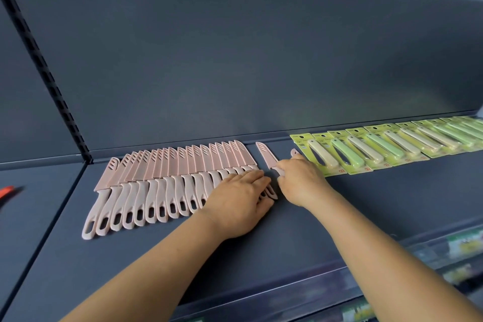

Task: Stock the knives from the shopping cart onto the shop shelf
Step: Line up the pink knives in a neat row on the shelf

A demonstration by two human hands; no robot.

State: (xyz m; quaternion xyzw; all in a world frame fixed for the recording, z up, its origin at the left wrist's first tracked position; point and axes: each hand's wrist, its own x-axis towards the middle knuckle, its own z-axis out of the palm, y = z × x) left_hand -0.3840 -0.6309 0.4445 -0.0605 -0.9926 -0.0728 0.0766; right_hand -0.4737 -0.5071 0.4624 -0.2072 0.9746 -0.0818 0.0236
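Shelf gap: right hand grips pink knife.

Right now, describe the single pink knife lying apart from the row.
The lone pink knife wears a matte pink plastic blade sheath, tip pointing to the shelf's back panel. It lies flat on the shelf, in the gap between the pink knife row and the green carded packs. The right hand covers its handle, apparently gripping it.

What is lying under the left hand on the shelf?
The left hand rests flat on the right end of the pink knife row. Handle loops show beside its fingers; how many knives it covers is hidden.
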